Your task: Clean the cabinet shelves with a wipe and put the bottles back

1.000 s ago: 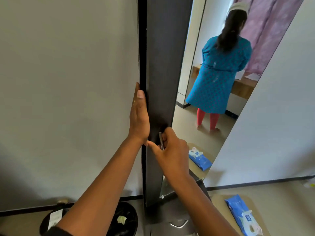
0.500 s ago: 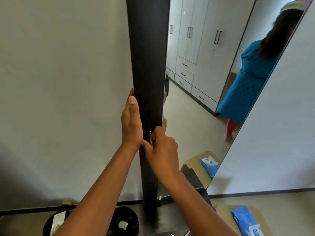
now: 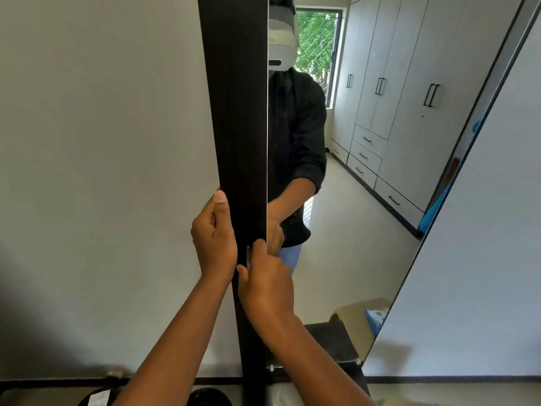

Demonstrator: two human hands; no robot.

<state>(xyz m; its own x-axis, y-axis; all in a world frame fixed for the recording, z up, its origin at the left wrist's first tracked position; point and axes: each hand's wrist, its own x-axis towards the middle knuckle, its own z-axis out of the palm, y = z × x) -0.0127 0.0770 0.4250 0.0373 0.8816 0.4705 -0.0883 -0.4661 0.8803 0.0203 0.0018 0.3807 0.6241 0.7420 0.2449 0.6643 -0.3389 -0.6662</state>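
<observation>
L hand (image 3: 215, 234) grips dark edge of mirrored cabinet door (image 3: 238, 127); R hand (image 3: 265, 281) pinches its small metal handle (image 3: 248, 257).

I see the pale floor (image 3: 17, 397) along the bottom edge, with 1 dark round bin (image 3: 205, 397) standing on it by the wall.

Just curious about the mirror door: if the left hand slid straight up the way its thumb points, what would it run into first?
Nothing, it seems: the left hand lies along the dark door edge, which runs bare to the frame's top. Depth is hard to judge.
</observation>
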